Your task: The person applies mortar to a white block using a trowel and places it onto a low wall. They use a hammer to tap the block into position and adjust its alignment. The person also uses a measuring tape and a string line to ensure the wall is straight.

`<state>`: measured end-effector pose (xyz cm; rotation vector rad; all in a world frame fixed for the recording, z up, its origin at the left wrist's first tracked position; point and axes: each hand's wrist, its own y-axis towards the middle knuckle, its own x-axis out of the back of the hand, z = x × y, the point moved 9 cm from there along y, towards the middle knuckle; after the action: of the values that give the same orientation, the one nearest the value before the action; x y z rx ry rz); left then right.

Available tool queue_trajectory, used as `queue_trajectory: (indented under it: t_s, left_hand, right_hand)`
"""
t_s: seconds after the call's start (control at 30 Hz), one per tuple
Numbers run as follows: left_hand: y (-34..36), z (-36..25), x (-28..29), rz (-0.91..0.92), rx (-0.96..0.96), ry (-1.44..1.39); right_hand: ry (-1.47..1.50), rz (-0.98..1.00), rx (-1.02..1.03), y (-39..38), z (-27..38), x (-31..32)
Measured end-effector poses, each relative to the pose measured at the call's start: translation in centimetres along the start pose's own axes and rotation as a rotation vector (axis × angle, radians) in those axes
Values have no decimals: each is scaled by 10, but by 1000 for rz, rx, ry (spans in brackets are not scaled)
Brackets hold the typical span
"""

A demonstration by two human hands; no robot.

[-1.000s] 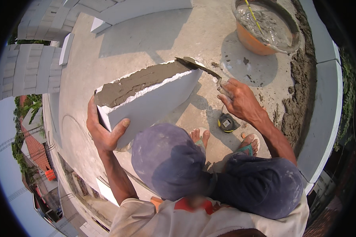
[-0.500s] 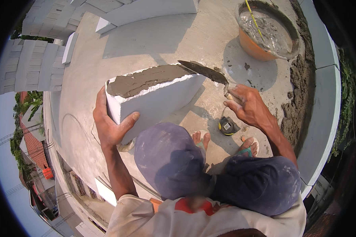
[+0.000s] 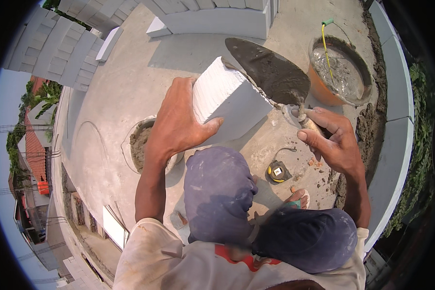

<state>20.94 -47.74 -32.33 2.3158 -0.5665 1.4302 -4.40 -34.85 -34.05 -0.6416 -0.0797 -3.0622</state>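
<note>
My left hand [image 3: 177,121] grips the end of a white block [image 3: 234,108], which is tilted with its rough end face up and its mortared edge now mostly out of sight. My right hand [image 3: 331,140] is closed on the wooden handle of a steel trowel [image 3: 270,70], whose broad, mortar-smeared blade is raised against the block's far edge. Beyond my right hand stands an orange bucket [image 3: 324,92] of wet grey mortar. A bucket of grey mix [image 3: 140,150] sits behind my left forearm. A black-and-yellow tape measure [image 3: 278,171] lies on the floor below the trowel.
Stacks of light blocks [image 3: 63,48] and a low block wall [image 3: 212,21] stand on the concrete floor [image 3: 101,130] ahead and left. A low grey block edge [image 3: 391,145] with a mortar strip [image 3: 369,125] runs along the right, with foliage beyond. My bent knees and sandalled foot are below.
The block has swung rightward and tilted, turning its end face up with my left hand. The trowel's blade has lifted and turned broad side into view. The bucket on the left has become visible.
</note>
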Motion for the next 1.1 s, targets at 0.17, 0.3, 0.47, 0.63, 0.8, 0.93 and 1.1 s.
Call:
queue_trajectory:
  t_s: [0.17, 0.3, 0.47, 0.63, 0.8, 0.93, 1.1]
  left_hand:
    - [-13, -4, -4, -158, 79, -212]
    - [-14, -1, -9, -160, 106, -277]
    - [-40, 25, 4, -135, 137, -222]
    - [-81, 57, 11, -193, 253, -100]
    - [-94, 62, 7, -109, 344, -67]
    - [-92, 57, 4, -67, 365, -45]
    - [-118, 65, 0, -177, 332, -192]
  right_hand:
    - [-297, -280, 365, -23, 21, 6]
    - [-136, -280, 339, -29, -5, 6]
    - [567, -386, -245, -67, -117, 8]
    - [254, -493, -362, -99, -152, 48]
    - [-977, -629, -164, -55, -147, 185]
    - [-1278, -307, -465, 9, -187, 243]
    - [-1405, -160, -248, 56, -169, 223]
